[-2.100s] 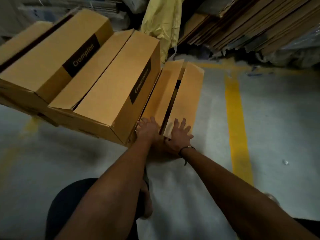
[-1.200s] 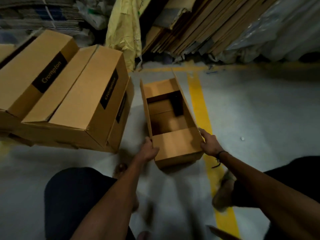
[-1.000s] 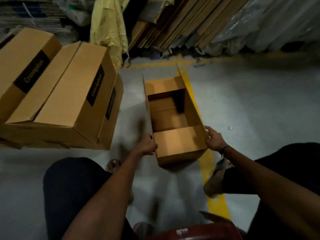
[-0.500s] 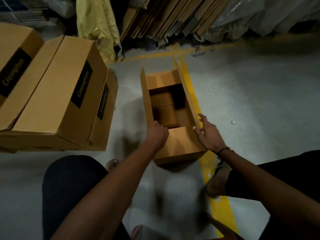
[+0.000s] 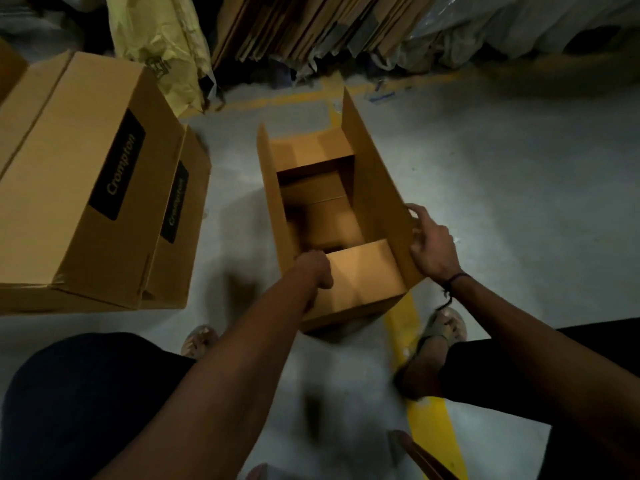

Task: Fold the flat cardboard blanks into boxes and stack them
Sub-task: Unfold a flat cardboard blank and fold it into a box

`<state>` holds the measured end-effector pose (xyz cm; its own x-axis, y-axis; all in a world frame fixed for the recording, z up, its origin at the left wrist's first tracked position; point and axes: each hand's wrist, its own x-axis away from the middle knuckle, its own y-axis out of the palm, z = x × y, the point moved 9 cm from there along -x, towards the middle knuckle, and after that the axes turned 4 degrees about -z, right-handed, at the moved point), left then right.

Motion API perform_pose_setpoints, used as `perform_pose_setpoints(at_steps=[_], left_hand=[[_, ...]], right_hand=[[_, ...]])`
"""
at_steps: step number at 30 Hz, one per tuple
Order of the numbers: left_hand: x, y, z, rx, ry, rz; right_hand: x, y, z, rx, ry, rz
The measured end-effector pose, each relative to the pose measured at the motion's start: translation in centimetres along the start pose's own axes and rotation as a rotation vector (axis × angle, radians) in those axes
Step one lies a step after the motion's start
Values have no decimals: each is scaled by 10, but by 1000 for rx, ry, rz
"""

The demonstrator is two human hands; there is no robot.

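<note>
Open box (image 5: 349, 271) sits on the floor (image 5: 502, 202) directly ahead, top open, long side flaps standing up, near short flap folded in and lying roughly flat. Left hand (image 5: 313, 268) reaches in from the near-left corner, forearm extended forward and down, fingers curled at the left edge of that near flap; looks like they grip the flap or left wall edge, but blur and the hand's own back hide the contact, so can't tell exactly what they're clenched on. Right hand (image 5: 431, 245) is on the outside of the right long flap (image 5: 374, 188), palm against the cardboard, fingers curved over its upper edge, thumb side toward the box, so it's grasping the flap. Black cord on that wrist. Both arms bare, elbows bent, converging on the box's near end. Left of the left hand, well apart: stacked folded boxes (image 5: 86, 188) marked Crompton. Beyond the fingers, at the far wall: flat cardboard blanks (image 5: 294, 26) leaning upright. Yellow floor line (image 5: 426, 420) runs under the box's near-right corner.
</note>
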<state>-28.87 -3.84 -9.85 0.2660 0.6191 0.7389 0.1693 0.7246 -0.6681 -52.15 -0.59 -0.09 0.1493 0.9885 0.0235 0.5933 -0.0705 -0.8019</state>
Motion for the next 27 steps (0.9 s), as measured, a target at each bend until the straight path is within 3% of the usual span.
perform_pose_setpoints(at_steps=[3, 6, 10, 17, 22, 27], left_hand=[[6, -20, -3, 123, 94, 84], [21, -32, 17, 252, 318, 66], [51, -26, 63, 256, 558, 94], [79, -18, 108, 330, 549, 267], [96, -9, 140, 430, 534, 319], [117, 14, 202, 518, 568, 231]], right_hand=[[-13, -13, 11, 2, 19, -9], [-30, -33, 14, 47, 12, 21], [-50, -57, 12, 89, 85, 32], [5, -53, 13, 261, 461, 60], [67, -43, 47, 14, 666, 28], [94, -26, 75, -242, 632, -182]])
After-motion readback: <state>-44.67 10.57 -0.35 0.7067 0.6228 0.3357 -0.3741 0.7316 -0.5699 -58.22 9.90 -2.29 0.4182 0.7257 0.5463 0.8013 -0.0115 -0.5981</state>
